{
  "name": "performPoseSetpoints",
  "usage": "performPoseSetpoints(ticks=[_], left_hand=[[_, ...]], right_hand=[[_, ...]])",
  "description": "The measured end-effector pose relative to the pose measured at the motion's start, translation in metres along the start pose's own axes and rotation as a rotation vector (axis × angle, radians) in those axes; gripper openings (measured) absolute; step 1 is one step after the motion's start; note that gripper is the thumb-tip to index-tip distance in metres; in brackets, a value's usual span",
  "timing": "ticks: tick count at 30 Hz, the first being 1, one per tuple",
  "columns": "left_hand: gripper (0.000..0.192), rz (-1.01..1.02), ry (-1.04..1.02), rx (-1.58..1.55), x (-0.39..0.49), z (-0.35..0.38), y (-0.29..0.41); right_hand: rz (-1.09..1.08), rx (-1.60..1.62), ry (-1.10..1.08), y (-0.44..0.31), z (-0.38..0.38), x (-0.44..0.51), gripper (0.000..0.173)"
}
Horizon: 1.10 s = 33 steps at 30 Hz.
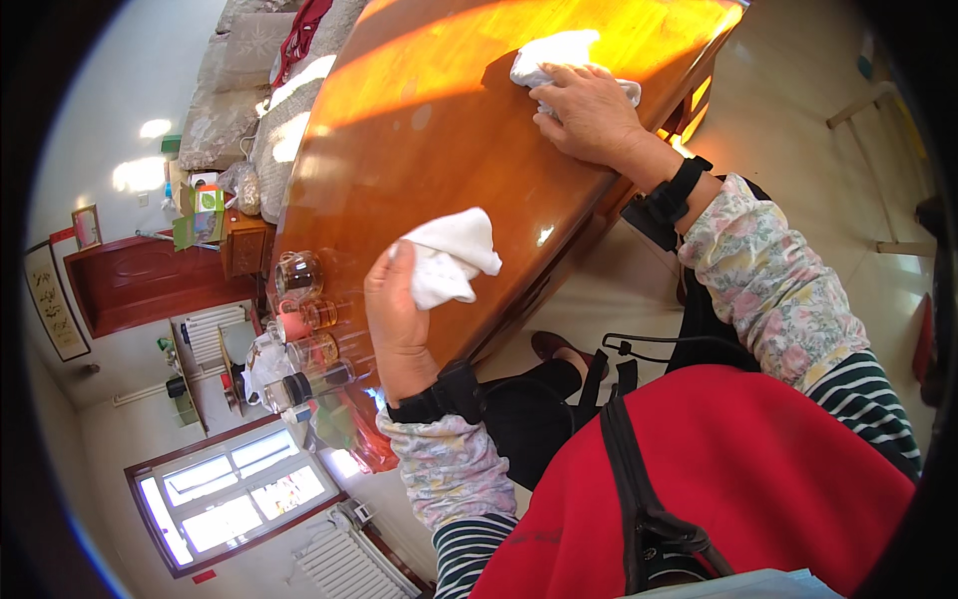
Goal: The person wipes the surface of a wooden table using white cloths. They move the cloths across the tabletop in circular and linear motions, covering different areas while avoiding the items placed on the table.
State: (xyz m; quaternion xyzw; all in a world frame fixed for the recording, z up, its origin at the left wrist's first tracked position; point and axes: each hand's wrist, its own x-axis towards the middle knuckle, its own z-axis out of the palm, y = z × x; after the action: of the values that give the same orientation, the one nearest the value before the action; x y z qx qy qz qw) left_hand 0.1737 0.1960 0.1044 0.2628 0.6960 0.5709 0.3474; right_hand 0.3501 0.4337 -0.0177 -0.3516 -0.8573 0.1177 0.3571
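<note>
My left hand [398,318] grips a folded white cloth [453,254] between thumb and fingers, over the near part of a glossy wooden table [449,150]. Whether this cloth touches the tabletop I cannot tell. Farther along, my right hand [591,112] lies palm down on a second, crumpled white cloth [557,52], which rests on the wood close to the table's right edge. Part of that cloth is hidden beneath the palm and fingers. Bright sunlight falls across the cloth's far side.
Glass jars [299,273], a pink cup [293,320] and a plastic bag [266,367] crowd the table's left end. A sofa [239,90] stands along the far side. A wooden stool or rack [861,108] stands on the tiled floor at right.
</note>
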Motion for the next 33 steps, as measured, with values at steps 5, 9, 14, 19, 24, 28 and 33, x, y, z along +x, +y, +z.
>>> performPoseSetpoints(ticks=[5,9,14,19,24,28,33], left_hand=[[0.041,-0.003,0.029,-0.213,0.009,-0.027,-0.005],[0.049,0.012,0.201,0.382,0.025,-0.073,-0.049],[0.057,0.168,0.462,1.452,0.005,-0.1,-0.086],[0.056,0.29,0.079,1.034,0.013,-0.072,-0.07],[0.064,0.418,-0.252,1.467,0.027,-0.041,-0.09],[0.071,0.399,-0.332,1.375,0.028,-0.062,-0.094],[0.07,0.354,-0.379,1.474,0.027,-0.093,-0.088]], right_hand=[[-0.002,0.012,0.013,0.0,0.001,0.0,0.029],[-0.005,0.026,0.014,0.001,0.001,0.001,0.029],[-0.004,-0.001,0.0,0.002,0.003,0.0,0.03],[-0.007,-0.03,-0.001,0.001,0.002,0.001,0.031],[-0.006,-0.013,-0.059,0.001,-0.003,0.0,0.032],[-0.012,0.018,-0.095,-0.002,-0.005,0.001,0.032],[-0.016,-0.003,-0.116,-0.003,-0.006,0.001,0.033]])
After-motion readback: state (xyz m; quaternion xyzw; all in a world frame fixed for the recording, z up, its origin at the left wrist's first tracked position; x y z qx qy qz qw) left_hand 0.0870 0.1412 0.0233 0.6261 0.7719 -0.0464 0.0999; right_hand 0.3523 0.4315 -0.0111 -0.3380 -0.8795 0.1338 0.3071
